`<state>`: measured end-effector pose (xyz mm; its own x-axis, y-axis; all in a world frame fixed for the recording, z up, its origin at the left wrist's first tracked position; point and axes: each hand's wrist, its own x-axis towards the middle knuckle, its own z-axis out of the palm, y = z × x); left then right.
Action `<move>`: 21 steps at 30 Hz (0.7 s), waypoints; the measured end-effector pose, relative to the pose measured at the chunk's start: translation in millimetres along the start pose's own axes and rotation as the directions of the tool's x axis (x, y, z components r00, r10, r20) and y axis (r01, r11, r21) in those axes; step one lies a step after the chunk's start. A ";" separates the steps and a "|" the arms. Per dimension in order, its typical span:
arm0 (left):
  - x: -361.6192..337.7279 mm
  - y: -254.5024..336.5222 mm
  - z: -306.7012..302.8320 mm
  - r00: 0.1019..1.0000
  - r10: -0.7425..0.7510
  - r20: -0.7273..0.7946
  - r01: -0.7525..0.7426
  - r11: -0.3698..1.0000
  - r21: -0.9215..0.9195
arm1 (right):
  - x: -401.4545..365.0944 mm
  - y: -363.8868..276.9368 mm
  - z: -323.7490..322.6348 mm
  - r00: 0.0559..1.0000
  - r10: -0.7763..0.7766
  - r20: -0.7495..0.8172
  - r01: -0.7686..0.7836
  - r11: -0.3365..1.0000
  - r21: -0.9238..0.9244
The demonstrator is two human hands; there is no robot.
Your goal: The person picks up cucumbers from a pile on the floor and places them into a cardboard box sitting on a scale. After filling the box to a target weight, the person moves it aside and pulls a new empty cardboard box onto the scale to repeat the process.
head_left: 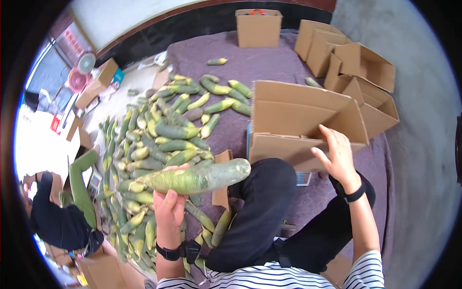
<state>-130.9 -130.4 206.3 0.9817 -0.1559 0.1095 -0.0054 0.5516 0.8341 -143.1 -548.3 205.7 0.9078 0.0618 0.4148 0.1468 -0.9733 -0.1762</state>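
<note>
My left hand is wrapped round a large green radish, thick and pale green with a darker grey-green end towards my knee. The radish lies almost level above the pile of green radishes, which spreads over the floor to my left. My right hand is at the near right rim of an open cardboard box, its fingers apart and nothing in them. The box stands in front of my knees with its flaps up; part of its inside shows brown cardboard.
Several open cardboard boxes stand at the right back, and another box is by the wall. A purple cloth covers the floor. At the left, another person sits beyond the pile. A pink fan stands farther back.
</note>
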 end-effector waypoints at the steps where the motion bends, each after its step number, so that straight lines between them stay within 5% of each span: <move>1: 2.1 -2.6 10.6 0.999 0.001 0.045 0.000 1.000 -0.023 | 0.5 -3.9 -6.7 0.999 0.042 -0.028 -0.038 0.993 0.113; 3: 5.4 -6.7 33.9 0.996 0.000 0.091 0.005 0.998 -0.055 | 1.1 -17.2 -27.0 0.997 0.041 -0.059 -0.023 0.962 0.274; 6: 8.4 -10.0 68.0 0.981 -0.043 0.188 0.058 0.996 -0.074 | -1.5 -46.5 -61.7 0.984 -0.172 -0.054 0.178 0.881 0.437; 10: 10.9 -21.7 106.9 0.948 -0.082 0.308 0.130 0.982 -0.139 | -8.1 -75.1 -61.4 0.938 -0.329 -0.110 0.338 0.794 0.506; 14: 18.1 -31.4 122.5 0.929 -0.183 0.323 0.227 0.968 -0.103 | -8.5 -59.1 -73.0 0.939 -0.277 -0.205 0.340 0.840 0.424; 16: 23.0 -45.3 99.3 0.913 -0.178 0.368 0.138 0.982 0.132 | -3.9 -51.4 -91.2 0.948 -0.218 -0.234 0.285 0.906 0.313; 19: 19.3 -51.2 66.8 0.895 -0.339 0.290 0.244 0.916 0.319 | 15.0 -27.3 -110.7 0.986 -0.088 -0.141 0.113 0.977 0.181; 21: 10.3 -69.4 24.4 0.854 -0.508 0.107 0.411 0.788 0.459 | 29.8 -8.5 -109.1 0.997 -0.051 -0.055 0.054 0.996 0.065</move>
<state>-125.2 -190.3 162.8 0.8213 -0.5010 -0.2729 0.3122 -0.0057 0.9500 -160.2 -562.3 316.9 0.8761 0.0987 0.4719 0.2209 -0.9522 -0.2110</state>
